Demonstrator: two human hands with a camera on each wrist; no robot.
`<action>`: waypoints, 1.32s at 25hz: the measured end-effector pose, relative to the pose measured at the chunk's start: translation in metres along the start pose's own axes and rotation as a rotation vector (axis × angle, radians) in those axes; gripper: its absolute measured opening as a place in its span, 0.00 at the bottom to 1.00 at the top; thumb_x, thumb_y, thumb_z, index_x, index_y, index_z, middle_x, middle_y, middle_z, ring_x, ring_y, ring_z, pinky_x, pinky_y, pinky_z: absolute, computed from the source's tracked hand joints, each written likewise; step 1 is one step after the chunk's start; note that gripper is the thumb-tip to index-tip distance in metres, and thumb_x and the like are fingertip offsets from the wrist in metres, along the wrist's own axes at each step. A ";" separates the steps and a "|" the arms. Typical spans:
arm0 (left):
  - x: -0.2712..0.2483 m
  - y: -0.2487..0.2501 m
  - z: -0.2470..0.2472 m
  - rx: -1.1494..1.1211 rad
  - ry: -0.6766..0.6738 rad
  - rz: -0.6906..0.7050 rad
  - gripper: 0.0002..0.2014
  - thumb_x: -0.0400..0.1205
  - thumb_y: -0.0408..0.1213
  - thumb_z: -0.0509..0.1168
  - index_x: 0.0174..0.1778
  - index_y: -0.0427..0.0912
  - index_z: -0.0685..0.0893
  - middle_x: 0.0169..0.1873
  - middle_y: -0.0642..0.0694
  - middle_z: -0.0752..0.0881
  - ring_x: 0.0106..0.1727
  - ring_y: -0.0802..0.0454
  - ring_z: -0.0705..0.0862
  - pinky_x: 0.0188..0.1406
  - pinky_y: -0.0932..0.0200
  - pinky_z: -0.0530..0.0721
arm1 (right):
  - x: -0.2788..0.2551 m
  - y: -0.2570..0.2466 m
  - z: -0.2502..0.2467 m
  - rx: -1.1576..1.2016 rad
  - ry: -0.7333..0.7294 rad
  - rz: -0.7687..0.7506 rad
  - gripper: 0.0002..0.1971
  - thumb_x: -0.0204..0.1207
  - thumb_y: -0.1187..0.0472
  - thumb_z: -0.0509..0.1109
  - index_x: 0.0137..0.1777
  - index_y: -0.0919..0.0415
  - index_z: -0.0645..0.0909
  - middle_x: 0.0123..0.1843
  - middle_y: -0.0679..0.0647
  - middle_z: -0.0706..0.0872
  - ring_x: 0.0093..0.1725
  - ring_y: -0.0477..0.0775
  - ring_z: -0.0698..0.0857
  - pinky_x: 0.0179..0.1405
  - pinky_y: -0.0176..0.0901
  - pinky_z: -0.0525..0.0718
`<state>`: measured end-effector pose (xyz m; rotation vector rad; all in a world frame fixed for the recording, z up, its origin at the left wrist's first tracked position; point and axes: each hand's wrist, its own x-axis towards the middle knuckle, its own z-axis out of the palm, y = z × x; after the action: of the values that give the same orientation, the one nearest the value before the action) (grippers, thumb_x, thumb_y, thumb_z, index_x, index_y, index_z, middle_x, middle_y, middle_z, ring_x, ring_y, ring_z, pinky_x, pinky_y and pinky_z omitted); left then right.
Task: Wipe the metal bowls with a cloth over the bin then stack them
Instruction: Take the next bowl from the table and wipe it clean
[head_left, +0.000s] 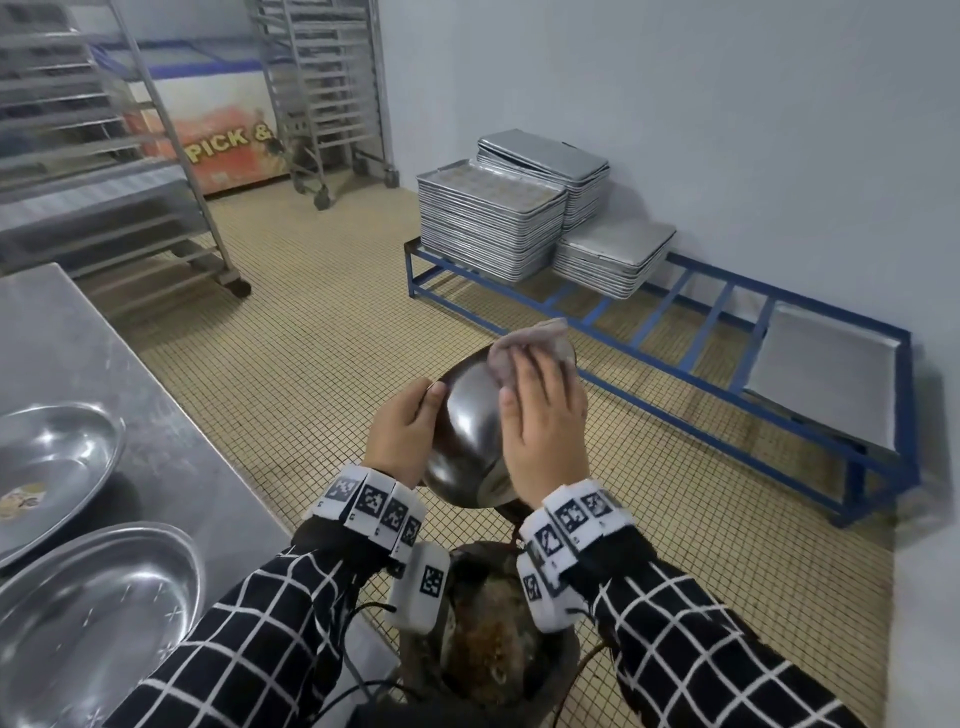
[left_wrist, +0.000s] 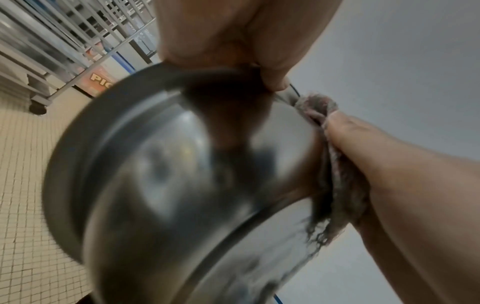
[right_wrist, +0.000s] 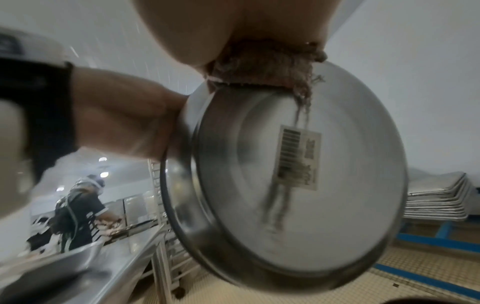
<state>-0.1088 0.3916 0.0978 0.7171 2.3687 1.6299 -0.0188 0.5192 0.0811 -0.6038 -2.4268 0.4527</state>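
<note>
Beige tiled floor (head_left: 322, 332), grey wall, steel counter (head_left: 78, 343) at left edge. Two empty-looking metal bowls (head_left: 98, 613) lower left on counter. Bin (head_left: 488, 649) bottom centre, brown waste inside. Held above it at centre: tilted metal bowl (head_left: 467, 431), left hand (head_left: 402, 434) gripping rim, right hand (head_left: 543, 431) fingers spread, pressing cloth (head_left: 535, 343) against bowl underside. Tray stacks (head_left: 493, 223) on blue rack (head_left: 701, 332) upper right.
</note>
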 end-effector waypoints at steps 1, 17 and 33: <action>-0.001 -0.001 -0.001 -0.036 0.005 -0.012 0.15 0.87 0.41 0.57 0.37 0.39 0.79 0.31 0.44 0.79 0.35 0.50 0.75 0.40 0.50 0.75 | 0.010 0.006 -0.005 0.108 -0.004 0.084 0.27 0.85 0.43 0.40 0.80 0.50 0.62 0.79 0.50 0.67 0.80 0.57 0.63 0.78 0.56 0.64; 0.002 0.001 -0.002 -0.084 0.058 0.055 0.15 0.87 0.41 0.58 0.40 0.34 0.80 0.34 0.35 0.81 0.37 0.43 0.77 0.43 0.43 0.77 | 0.024 -0.010 -0.008 0.131 0.033 0.069 0.29 0.84 0.48 0.44 0.83 0.57 0.57 0.85 0.53 0.58 0.84 0.54 0.52 0.83 0.52 0.52; 0.013 -0.033 -0.021 -0.040 -0.140 0.022 0.11 0.84 0.32 0.63 0.54 0.55 0.79 0.49 0.56 0.84 0.49 0.64 0.82 0.39 0.72 0.83 | 0.019 0.067 -0.028 0.481 -0.059 0.443 0.14 0.85 0.54 0.57 0.65 0.54 0.77 0.60 0.48 0.81 0.61 0.50 0.80 0.58 0.45 0.80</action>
<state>-0.1382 0.3712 0.0770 0.8241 2.2319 1.5759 0.0058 0.5901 0.0816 -0.9118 -2.1086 1.2063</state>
